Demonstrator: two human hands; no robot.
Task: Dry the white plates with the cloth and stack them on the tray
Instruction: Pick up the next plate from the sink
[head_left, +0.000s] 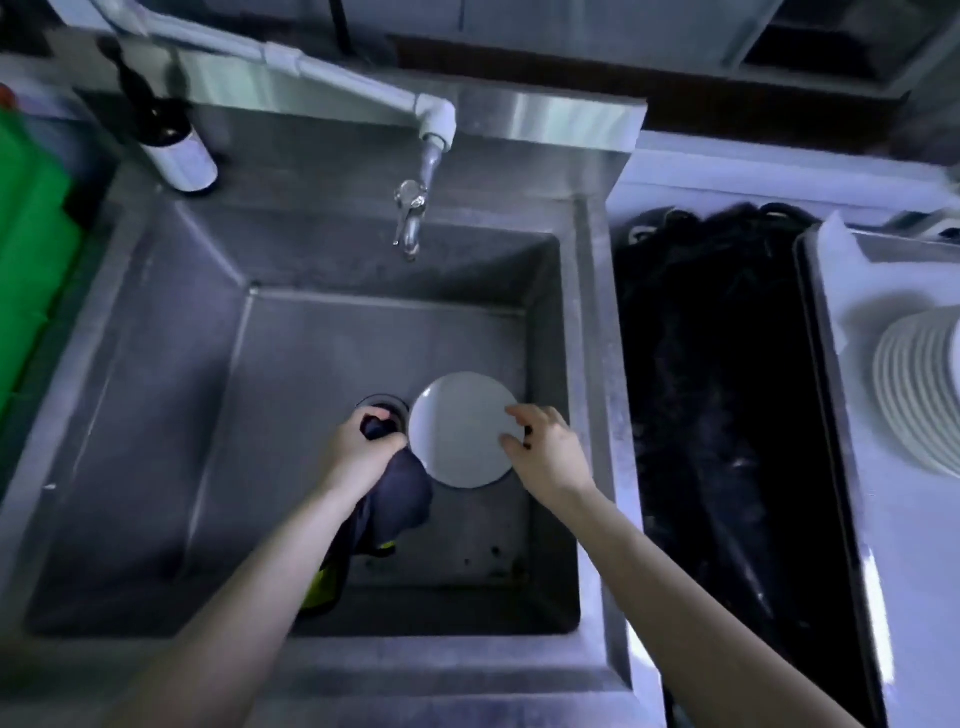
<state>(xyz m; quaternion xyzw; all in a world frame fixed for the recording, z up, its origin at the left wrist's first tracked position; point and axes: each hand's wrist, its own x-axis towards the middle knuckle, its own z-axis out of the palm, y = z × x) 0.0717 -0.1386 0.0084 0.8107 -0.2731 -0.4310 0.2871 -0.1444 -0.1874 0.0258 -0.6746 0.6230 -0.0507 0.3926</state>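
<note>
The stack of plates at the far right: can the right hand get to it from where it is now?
Probably yes. The right hand pinches the white plate over the sink, and only the low dark tub lies between it and the stack of plates; nothing tall stands in the way.

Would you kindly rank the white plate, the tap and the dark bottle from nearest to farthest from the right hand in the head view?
1. The white plate: pinched at its right rim by the right hand.
2. The tap: ahead, at the back of the sink.
3. The dark bottle: on the sink's far back-left corner.
</note>
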